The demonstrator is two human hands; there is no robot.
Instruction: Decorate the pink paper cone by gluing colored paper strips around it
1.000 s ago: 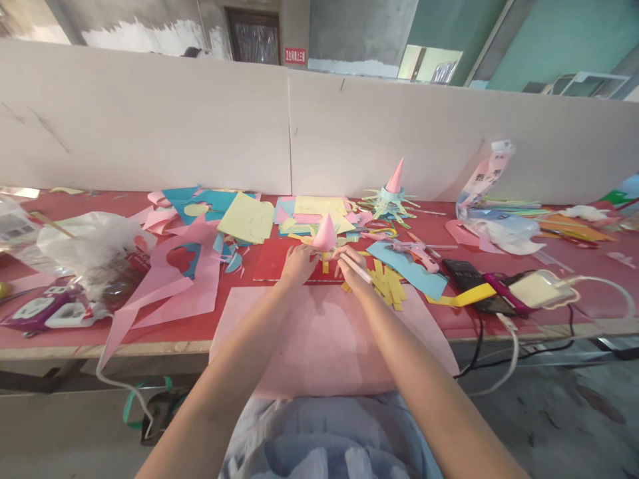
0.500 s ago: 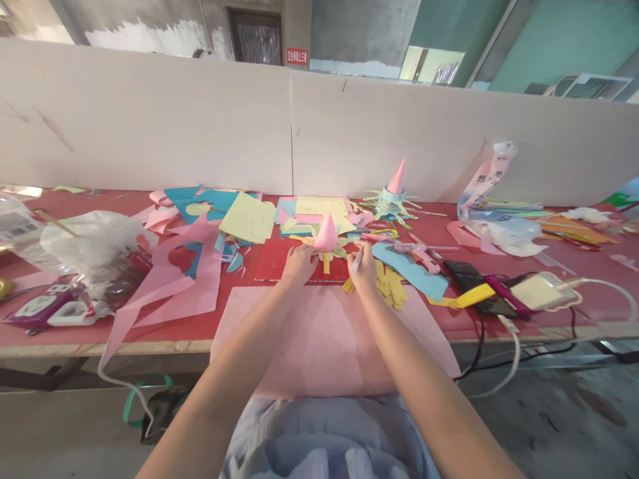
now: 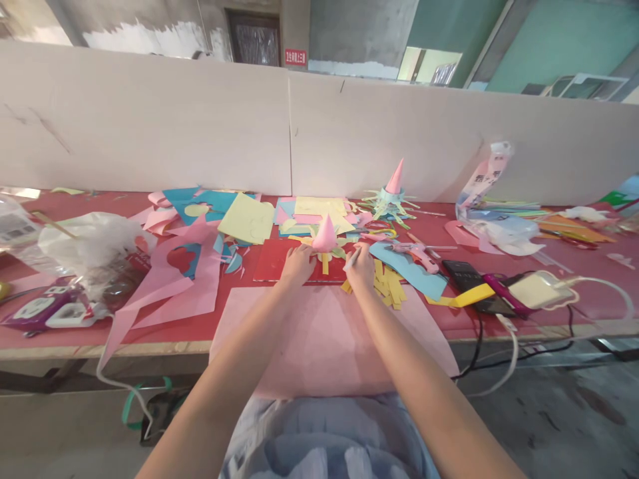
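Observation:
A pink paper cone (image 3: 325, 234) stands upright with pale green and yellow paper strips (image 3: 325, 261) fanned out around its base, on a red board (image 3: 273, 258). On its left side my left hand (image 3: 299, 263) has its fingers closed at the edge of the strips; the fingertips are partly hidden. To the right of the cone, my right hand (image 3: 360, 266) pinches a slim, pale, pen-like stick (image 3: 352, 257), its tip towards the strips. Yellow fringed paper (image 3: 390, 283) lies beside that hand.
Behind stands a second cone piece (image 3: 393, 196). A pink glue gun (image 3: 422, 256) lies on blue paper (image 3: 407, 269), near a phone (image 3: 466, 279) and cables. Paper scraps (image 3: 192, 273) and a plastic bag (image 3: 94, 246) fill the left. A white partition (image 3: 200, 126) closes the back.
My right hand has turned slightly and the pen-like stick now tilts lower, towards the strips. My left hand stays beside the cone. The view has shifted very slightly.

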